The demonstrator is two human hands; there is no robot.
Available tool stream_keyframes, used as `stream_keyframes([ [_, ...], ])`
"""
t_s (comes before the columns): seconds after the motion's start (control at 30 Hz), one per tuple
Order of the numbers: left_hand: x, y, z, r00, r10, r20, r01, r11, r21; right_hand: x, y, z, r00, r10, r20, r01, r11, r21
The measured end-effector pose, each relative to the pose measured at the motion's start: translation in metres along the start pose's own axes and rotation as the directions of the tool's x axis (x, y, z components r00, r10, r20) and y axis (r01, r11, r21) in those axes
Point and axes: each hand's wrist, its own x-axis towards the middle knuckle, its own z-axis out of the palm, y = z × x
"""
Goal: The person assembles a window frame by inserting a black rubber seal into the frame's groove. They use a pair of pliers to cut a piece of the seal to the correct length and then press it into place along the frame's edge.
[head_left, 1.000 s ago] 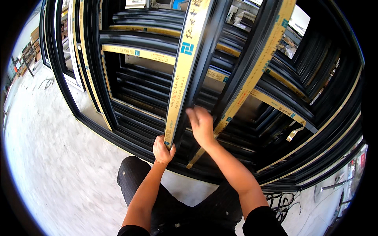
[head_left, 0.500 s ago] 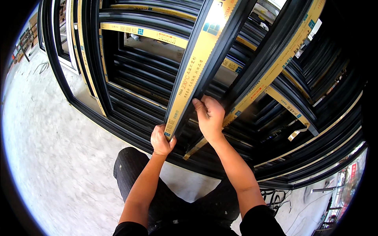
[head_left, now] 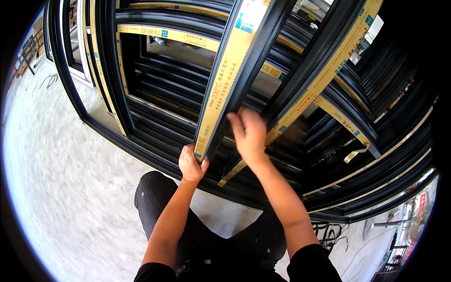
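A dark metal frame bar (head_left: 224, 80) with a yellow protective strip on its face slants up and away in front of me. My left hand (head_left: 191, 163) is wrapped round its lower end, fingers on the left side and thumb on the right. My right hand (head_left: 249, 137) is beside the bar's right edge, higher up, with the thumb toward the bar. Motion blurs that hand and its fingers are mostly hidden, so whether it grips anything is unclear. A second yellow-stripped bar (head_left: 307, 97) runs to the right of it.
Behind are several stacked dark frames (head_left: 162, 89) with yellow strips. A peeled strip end (head_left: 355, 154) curls off a frame at right. A white frame (head_left: 81, 75) stands at far left. Black cables (head_left: 330, 236) lie on the floor at lower right, and pale floor (head_left: 70, 188) spreads left.
My right hand has shifted slightly up and left along the bar's edge and is now blurred. My left hand keeps hold of the lower end. The view has shifted a little.
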Motion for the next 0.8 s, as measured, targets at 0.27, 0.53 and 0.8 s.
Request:
stream_keyframes([
  [0.27,-0.002,-0.002,0.0,1.0,-0.006,0.024,0.005,0.999,0.044,-0.064,0.019,0.026,0.98,0.139,0.14,-0.131,0.989,-0.068],
  [0.53,-0.004,-0.003,0.004,1.0,0.009,0.005,-0.009,1.0,0.024,-0.064,0.02,0.02,0.933,0.204,0.296,-0.155,0.971,-0.179],
  [0.8,0.0,0.005,0.0,0.999,-0.025,0.026,0.024,0.998,0.052,0.043,-0.001,-0.013,0.991,0.135,0.008,-0.135,0.988,0.081],
])
